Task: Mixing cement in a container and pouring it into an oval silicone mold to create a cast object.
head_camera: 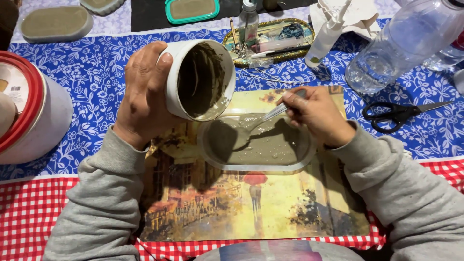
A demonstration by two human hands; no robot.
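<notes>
We record a table under a blue floral cloth, with a red checked cloth along its near edge. On the near middle lies a painted placemat, and on its far half sits an oval clear mould, filled almost to the rim with wet grey-brown mix, its surface glossy and uneven.

At the left edge stands a white tub with red lid. At the far right corner lies a clear plastic bottle; black scissors rest just near of it. A gold oval tray of small tools sits at the far middle.

The white cup, smeared inside with the same mix, is tilted mouth-down over the mould's left end. The left hand wraps it, fingers closed round its wall from the left.

The right hand pinches a metal spoon; its bowl lies in the mix below the cup's lip, the handle between thumb and fingers.
</notes>
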